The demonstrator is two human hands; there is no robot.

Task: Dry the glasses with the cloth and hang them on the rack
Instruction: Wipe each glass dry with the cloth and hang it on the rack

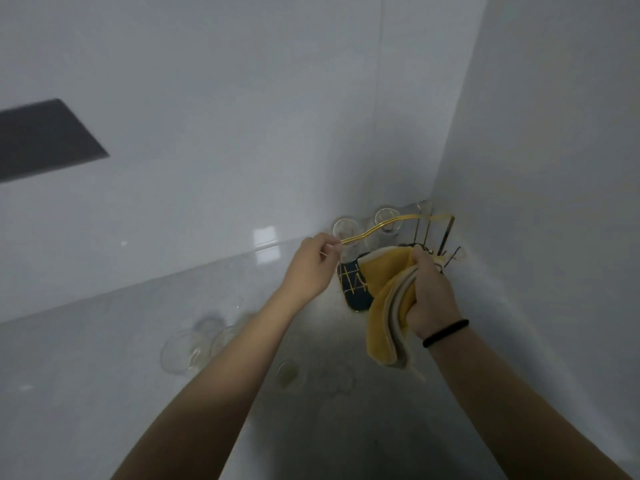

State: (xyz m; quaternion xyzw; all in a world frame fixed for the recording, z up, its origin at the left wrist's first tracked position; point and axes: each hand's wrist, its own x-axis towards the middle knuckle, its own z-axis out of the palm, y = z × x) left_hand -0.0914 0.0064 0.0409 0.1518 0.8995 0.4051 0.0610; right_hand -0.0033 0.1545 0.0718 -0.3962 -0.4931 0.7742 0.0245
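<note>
A gold wire rack (391, 221) on a dark patterned base (353, 285) stands in the corner of the counter. Clear stemmed glasses hang upside down from its rail: one (344, 227) at the near tip, another (387, 216) further along. My left hand (310, 270) pinches at the rail's tip, right by the stem of the nearest glass. My right hand (431, 292) grips a folded yellow cloth (386, 306) in front of the rack. Other clear glasses (187, 351) lie or stand on the counter under my left forearm, with one (289, 374) between my arms.
The pale glossy counter (104, 393) meets white walls behind (242, 133) and to the right (554, 168), which box the rack in. A dark rectangular panel (45, 140) sits on the back wall at the left.
</note>
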